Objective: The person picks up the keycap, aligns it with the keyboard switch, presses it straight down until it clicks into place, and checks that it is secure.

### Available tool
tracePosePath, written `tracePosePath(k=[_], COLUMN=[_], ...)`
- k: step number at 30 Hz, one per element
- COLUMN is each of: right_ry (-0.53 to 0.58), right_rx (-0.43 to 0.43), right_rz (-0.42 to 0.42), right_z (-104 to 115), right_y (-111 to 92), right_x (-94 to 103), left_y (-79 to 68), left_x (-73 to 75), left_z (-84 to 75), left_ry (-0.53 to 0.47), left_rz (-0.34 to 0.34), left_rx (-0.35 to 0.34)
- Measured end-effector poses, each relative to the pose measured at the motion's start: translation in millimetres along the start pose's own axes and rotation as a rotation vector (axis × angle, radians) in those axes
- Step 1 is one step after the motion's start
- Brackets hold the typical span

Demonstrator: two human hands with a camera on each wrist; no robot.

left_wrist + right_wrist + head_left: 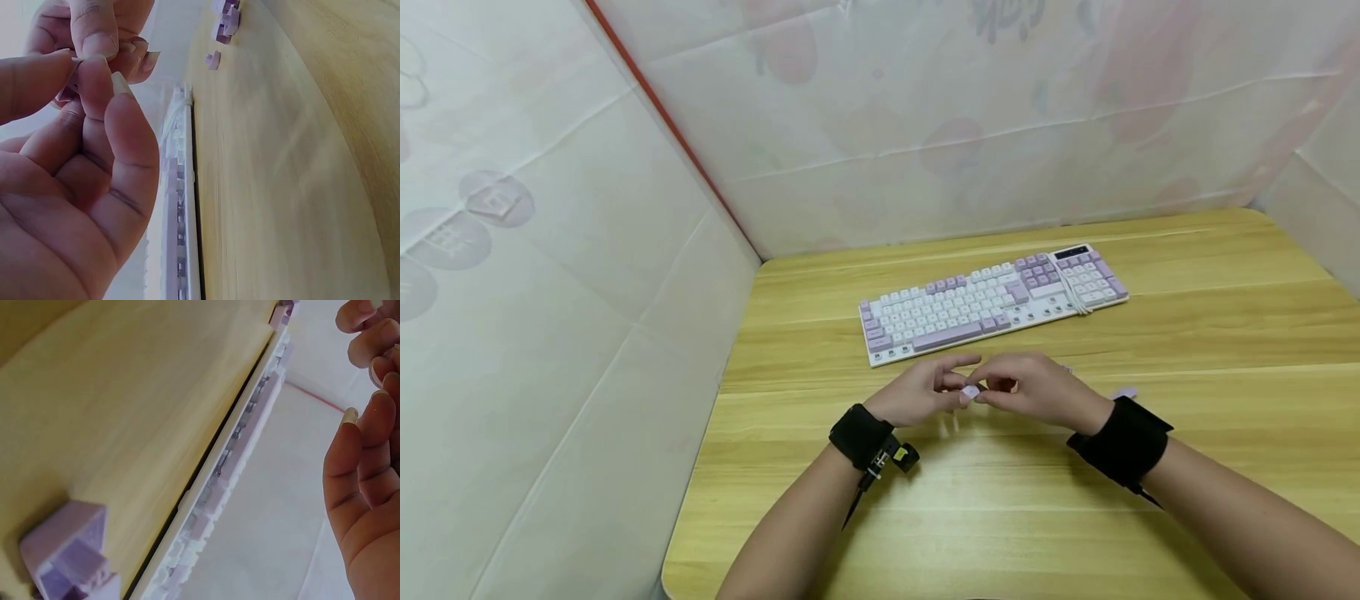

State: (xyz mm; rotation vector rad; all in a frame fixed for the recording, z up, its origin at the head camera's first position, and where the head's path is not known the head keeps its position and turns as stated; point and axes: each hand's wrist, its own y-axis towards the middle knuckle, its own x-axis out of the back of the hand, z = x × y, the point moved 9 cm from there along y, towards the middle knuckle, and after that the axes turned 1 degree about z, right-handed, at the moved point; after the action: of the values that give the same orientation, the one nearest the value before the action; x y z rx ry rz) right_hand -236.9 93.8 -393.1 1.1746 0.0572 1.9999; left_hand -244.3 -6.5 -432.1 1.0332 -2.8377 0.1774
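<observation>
Between the fingertips of both hands is a small light purple keycap [972, 391], held just in front of the keyboard's near edge. My left hand [921, 392] pinches it between thumb and a finger, its other fingers loosely bent. From the other side my right hand [1037, 385] pinches it too. In the left wrist view only a sliver of the keycap [67, 91] shows between the fingers. The white and purple keyboard [951, 315] lies beyond the hands, with several bare switches [891, 352] along its bottom row.
Loose purple keycaps lie on the wooden table [1000, 517]; one keycap [1125, 392] shows behind the right wrist, and another keycap [69, 547] is close to the right wrist camera. A bundled white cable [1071, 287] rests across the keyboard's right part. Pale printed sheets [880, 125] surround the table.
</observation>
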Motion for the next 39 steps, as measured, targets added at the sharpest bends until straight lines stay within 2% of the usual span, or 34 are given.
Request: tracePosePath(k=[4, 9, 12, 18, 22, 28, 34, 39], right_ry=[0.012, -0.007, -0.037, -0.115, -0.164, -0.201, -0.211, -0.183], right_rx=[0.012, -0.01, -0.017, -0.067, -0.1, -0.13, -0.161, -0.191], right_rz=[0.003, 0.024, 0.026, 0.031, 0.032, 0.044, 0.044, 0.037], right_z=[-0.3, -4.0, -4.8, -8.0, -9.7, -12.4, -16.3, -22.6], right_y=[-1.4, -3.6, -3.9, -2.5, 0.3, 4.8, 21.4, 45.7], right_x=[-2.8, -7.1, -8.1, -10.8, -12.9, -19.7, -26.3, -33.8], left_y=[-0.1, 0.1, 0.1, 0.3, 1.9, -1.2, -9.0, -16.5], left_x=[-1.2, -0.4, 3.0, 9.7, 10.7, 15.0, 29.3, 49.8], left_z=[-0.5, 0.7, -0.8, -11.5, -13.6, -12.3, -16.3, -20.6], left_ry=[-0.005, 0.087, 0.198, 0.466, 0.534, 0.616, 0.714, 0.803], left_rz=[0.0, -0.018, -0.058, -0.18, -0.223, -0.249, -0.293, -0.363], left_rx=[0.002, -0.01, -0.027, -0.084, -0.091, -0.054, -0.057, -0.06])
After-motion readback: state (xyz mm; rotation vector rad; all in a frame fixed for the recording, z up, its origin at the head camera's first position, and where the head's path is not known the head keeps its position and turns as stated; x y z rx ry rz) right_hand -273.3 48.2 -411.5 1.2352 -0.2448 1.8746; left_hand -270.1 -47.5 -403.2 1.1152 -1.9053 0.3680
